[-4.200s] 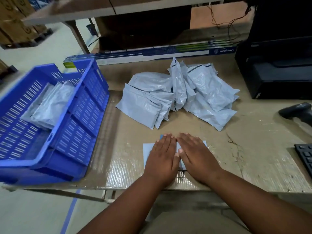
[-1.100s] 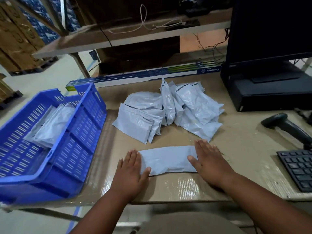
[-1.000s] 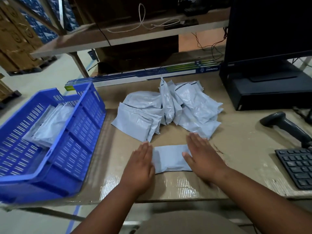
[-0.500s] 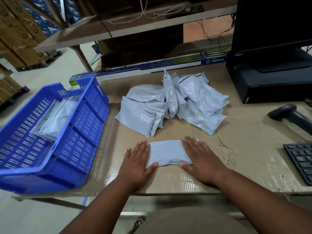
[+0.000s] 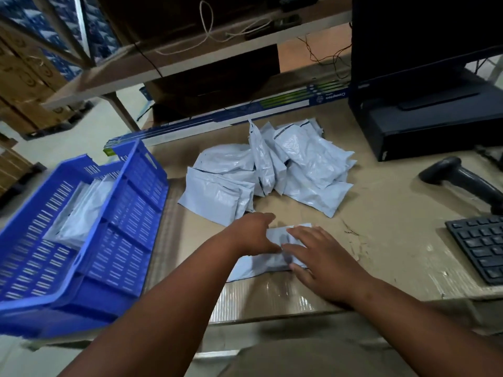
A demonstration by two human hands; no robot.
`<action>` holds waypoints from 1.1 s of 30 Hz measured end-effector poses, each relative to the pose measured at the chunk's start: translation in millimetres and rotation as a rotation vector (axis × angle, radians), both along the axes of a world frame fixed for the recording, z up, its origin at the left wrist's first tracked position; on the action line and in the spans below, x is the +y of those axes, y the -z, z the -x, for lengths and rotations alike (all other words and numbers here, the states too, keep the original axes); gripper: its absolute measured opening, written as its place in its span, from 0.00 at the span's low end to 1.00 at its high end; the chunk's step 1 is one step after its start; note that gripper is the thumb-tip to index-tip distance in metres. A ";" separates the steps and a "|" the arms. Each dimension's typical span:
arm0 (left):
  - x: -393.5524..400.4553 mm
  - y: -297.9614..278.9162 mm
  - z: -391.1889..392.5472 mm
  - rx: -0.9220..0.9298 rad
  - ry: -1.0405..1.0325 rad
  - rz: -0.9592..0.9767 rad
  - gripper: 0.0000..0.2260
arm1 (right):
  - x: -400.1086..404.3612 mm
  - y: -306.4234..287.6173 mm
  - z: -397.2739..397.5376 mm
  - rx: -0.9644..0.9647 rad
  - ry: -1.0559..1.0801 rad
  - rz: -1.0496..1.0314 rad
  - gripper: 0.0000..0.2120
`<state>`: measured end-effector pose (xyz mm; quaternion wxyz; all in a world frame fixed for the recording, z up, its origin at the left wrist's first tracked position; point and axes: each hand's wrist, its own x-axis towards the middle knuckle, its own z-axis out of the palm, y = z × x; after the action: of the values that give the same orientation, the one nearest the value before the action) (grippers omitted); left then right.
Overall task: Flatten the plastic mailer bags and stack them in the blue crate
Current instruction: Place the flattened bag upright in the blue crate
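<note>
One worktop (image 5: 381, 240) carries everything; the blue crate (image 5: 114, 240) is set at its left edge, flattened bags already inside; a loose pile (image 5: 272, 170) waits behind; one mailer bag (image 5: 275, 235) is pressed flat near the front edge, under the left hand (image 5: 253, 232) and right hand (image 5: 324, 265); fingers are spread, nothing gripped.

A tan counter (image 5: 394, 254) covered in taped cardboard fills the foreground. Beyond the grip, a pale wooden shelf (image 5: 190, 58) on slanted legs spans the back, with white and dark cords lying on it. Farther left, brown cardboard cartons (image 5: 24, 85) stand on a pale smooth floor (image 5: 79, 134). The light is soft and even.
</note>
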<state>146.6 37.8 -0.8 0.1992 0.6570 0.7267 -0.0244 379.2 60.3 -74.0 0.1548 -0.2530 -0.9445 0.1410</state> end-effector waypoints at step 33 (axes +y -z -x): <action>-103.5 -239.6 350.3 0.317 -0.722 -0.214 0.16 | -54.6 -191.8 403.0 0.239 -0.354 -0.066 0.24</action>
<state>-203.7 -65.7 238.8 0.0111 0.3650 0.9307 0.0221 -23.8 5.7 117.8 0.2466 -0.0594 -0.9533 0.1638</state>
